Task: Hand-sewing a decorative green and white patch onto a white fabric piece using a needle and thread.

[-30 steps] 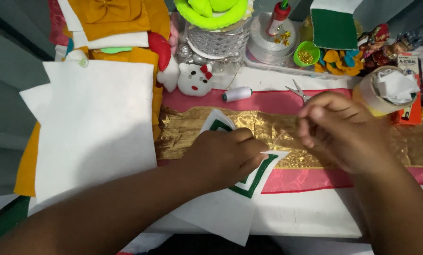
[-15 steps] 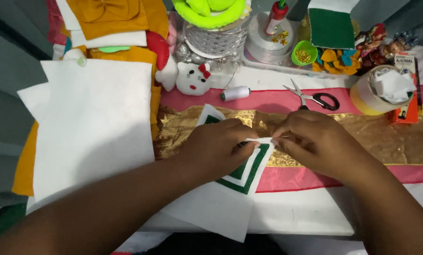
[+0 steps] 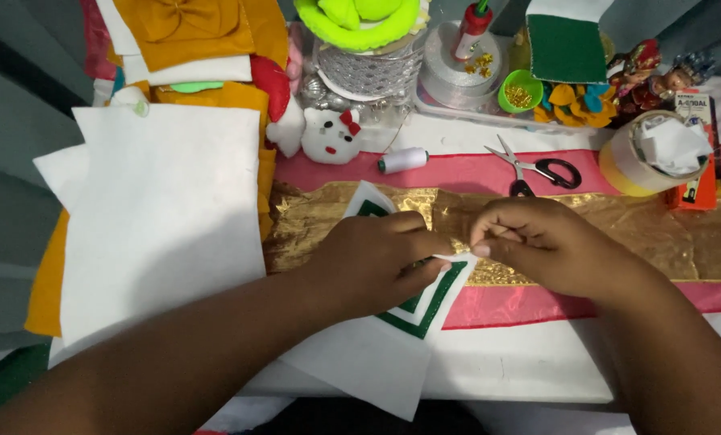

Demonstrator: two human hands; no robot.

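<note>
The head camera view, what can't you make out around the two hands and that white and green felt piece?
- White and green felt piece: middle hidden under the left hand.
- What the right hand pinches: too small, covered by its fingers.
- Green felt sheet: top cut off by the frame edge.

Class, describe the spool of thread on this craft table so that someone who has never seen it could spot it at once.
Start at the pink cloth strip running across the table above the gold fabric. On it, left of the black-handled scissors, lies the spool of white thread. It is the only small white cylinder lying on its side.
</note>
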